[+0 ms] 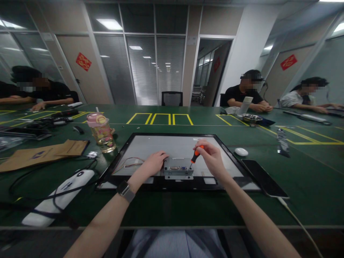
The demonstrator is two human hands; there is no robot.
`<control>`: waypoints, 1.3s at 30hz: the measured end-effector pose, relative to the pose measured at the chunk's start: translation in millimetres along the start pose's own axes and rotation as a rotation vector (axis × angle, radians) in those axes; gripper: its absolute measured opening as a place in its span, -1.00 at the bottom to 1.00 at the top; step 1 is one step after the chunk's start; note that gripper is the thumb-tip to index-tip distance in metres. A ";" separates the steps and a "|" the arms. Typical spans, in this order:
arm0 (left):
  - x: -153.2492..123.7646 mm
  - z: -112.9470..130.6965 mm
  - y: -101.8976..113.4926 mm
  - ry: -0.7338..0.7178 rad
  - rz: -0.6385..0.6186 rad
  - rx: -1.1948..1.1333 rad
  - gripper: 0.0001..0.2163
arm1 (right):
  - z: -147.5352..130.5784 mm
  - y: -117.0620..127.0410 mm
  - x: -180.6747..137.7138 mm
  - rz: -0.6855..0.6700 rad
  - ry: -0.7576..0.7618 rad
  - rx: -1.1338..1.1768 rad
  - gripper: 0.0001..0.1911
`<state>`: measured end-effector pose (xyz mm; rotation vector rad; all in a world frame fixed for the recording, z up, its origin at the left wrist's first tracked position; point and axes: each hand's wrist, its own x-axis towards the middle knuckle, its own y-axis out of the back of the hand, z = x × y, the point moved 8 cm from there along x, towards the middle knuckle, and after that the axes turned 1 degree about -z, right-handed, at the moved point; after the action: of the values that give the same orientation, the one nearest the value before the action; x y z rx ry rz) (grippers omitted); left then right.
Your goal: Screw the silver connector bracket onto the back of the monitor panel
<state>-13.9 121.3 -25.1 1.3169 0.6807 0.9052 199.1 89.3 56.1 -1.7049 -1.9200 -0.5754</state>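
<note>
The right hand (214,157) has its fingers clamped on the orange-and-black handle of a slim screwdriver (196,154), its shaft angled down to the right part of a grey metal bracket with ports (174,172). This bracket sits near the front edge of a wide, black-framed grey panel (158,144) — flat on the green surface (166,209). The left hand (154,163) is at the bracket's left end, fingers close together — whether they grip it, I cannot tell.
</note>
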 end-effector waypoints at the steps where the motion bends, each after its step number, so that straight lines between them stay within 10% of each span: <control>1: 0.0 0.0 0.1 0.001 -0.001 -0.002 -0.58 | 3.3 -1.2 -0.3 -0.016 -0.033 0.036 -0.90; 16: 0.7 -1.2 -1.2 0.006 0.006 -0.009 -0.59 | 10.6 -17.8 -2.4 -0.158 -0.243 0.405 -0.78; 39: -1.2 2.0 1.7 -0.002 0.008 -0.001 -0.59 | 9.9 -11.3 0.3 -0.108 -0.242 0.333 -0.73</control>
<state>-13.2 119.3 -23.2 1.3202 0.6737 0.9102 187.0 94.2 48.8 -1.5181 -2.1432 -0.0766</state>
